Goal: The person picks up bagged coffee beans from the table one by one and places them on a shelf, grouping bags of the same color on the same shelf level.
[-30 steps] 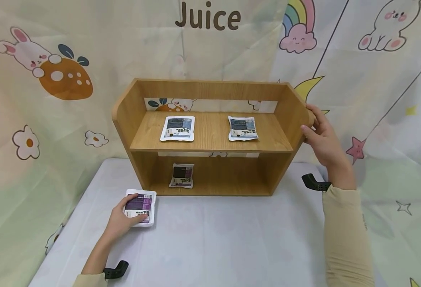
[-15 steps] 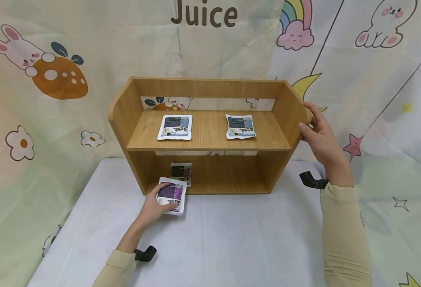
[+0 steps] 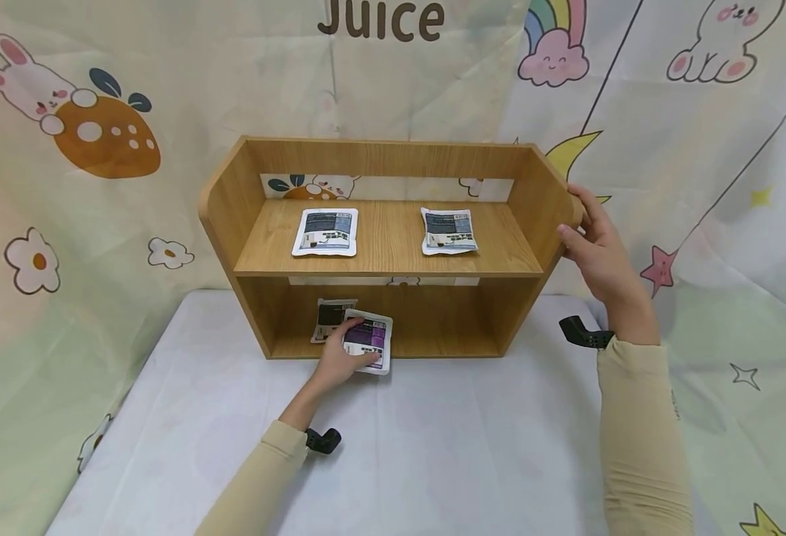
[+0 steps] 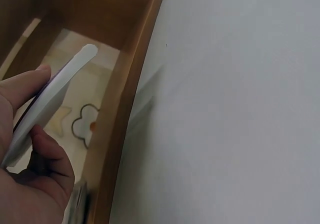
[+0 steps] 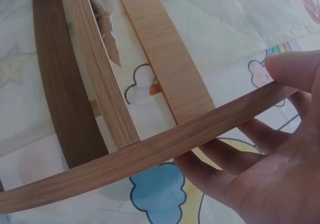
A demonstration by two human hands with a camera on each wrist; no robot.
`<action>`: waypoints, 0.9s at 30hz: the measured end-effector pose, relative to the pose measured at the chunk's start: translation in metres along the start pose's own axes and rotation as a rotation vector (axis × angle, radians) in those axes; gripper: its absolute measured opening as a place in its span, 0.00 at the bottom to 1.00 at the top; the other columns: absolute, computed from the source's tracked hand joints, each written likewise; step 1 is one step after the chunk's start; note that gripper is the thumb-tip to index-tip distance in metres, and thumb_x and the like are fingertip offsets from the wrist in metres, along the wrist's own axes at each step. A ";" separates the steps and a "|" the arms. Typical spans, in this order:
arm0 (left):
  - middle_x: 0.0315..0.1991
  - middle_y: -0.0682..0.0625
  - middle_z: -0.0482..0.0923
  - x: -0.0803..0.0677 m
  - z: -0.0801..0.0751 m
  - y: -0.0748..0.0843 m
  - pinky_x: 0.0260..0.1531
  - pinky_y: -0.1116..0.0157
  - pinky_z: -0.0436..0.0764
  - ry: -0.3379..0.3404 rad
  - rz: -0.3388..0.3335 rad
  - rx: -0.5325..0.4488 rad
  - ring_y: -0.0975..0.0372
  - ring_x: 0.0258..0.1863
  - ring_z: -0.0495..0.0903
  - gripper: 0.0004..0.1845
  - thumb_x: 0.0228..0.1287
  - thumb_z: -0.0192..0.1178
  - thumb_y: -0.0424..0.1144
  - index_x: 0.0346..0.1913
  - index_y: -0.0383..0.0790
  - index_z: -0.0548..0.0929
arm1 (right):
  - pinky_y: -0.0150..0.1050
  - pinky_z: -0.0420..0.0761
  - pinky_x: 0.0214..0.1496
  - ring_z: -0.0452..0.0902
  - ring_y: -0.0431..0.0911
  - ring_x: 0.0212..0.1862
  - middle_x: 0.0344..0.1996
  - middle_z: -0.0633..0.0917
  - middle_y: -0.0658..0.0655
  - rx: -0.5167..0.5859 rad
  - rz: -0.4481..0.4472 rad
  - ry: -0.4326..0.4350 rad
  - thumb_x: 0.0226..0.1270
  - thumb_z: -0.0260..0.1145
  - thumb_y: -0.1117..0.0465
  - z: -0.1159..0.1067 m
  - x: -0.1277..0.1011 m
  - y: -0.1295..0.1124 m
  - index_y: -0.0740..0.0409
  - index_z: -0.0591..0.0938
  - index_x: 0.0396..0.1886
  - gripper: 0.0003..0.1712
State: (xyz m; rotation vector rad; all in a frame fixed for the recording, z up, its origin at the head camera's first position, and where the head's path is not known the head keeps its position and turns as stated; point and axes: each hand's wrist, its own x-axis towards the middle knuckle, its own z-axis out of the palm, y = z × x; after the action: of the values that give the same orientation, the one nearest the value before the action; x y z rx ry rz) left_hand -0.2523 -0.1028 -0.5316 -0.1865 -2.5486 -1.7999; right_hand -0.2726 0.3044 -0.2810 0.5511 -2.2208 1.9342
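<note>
In the head view my left hand pinches a flat white packet with a purple label at the front of the lower shelf. The left wrist view shows the packet edge-on between thumb and fingers. Partly behind that hand, a packet with a dark label lies on the lower shelf. My right hand holds the right side panel of the wooden shelf unit. From the right wrist, the thumb and fingers lie on either side of that panel.
On the upper board are two blue-labelled packets, one left and one right. The unit stands at the back of a white-covered table. A printed cloth hangs behind it.
My left hand has carried the purple-labelled packet rightward and up from the table's left, past the dark-labelled packet, to the lower shelf's front. The right hand keeps its hold on the side panel.
</note>
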 end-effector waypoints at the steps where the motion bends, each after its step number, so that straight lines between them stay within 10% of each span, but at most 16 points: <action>1: 0.69 0.41 0.62 0.004 0.005 0.002 0.63 0.45 0.58 0.000 0.006 -0.009 0.48 0.68 0.59 0.43 0.46 0.78 0.42 0.68 0.50 0.70 | 0.42 0.75 0.55 0.55 0.60 0.68 0.69 0.58 0.62 0.002 -0.001 0.001 0.74 0.54 0.67 0.000 0.000 -0.001 0.41 0.60 0.75 0.34; 27: 0.67 0.44 0.64 0.078 0.094 0.018 0.63 0.56 0.63 0.010 0.045 -0.058 0.53 0.65 0.63 0.42 0.49 0.76 0.39 0.68 0.45 0.67 | 0.34 0.76 0.50 0.56 0.60 0.66 0.68 0.58 0.63 0.004 -0.020 -0.020 0.74 0.54 0.67 0.001 -0.002 -0.001 0.42 0.59 0.75 0.34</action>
State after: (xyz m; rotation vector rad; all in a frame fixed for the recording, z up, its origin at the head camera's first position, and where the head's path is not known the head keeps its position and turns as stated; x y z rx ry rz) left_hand -0.3225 -0.0015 -0.5402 -0.2333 -2.4668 -1.8544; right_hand -0.2701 0.3035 -0.2810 0.5934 -2.2149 1.9330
